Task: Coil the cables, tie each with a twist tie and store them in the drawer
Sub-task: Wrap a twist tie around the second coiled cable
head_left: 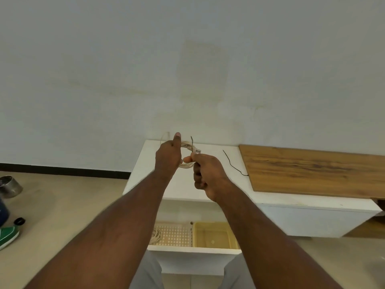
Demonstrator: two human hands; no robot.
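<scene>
Centre frame, above the white cabinet [145,184], the left hand [167,158] grips one coiled white cable [186,165]; the right hand [205,174] pinches a dark twist tie [191,141] standing upright on it. A second tie [233,163] lies right; another cable [156,234] sits in the open drawer [193,250] below.

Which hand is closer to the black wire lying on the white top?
Right. The right hand is beside the loose twist tie, just left of it; the left hand is farther left, gripping the coiled cable.
</scene>
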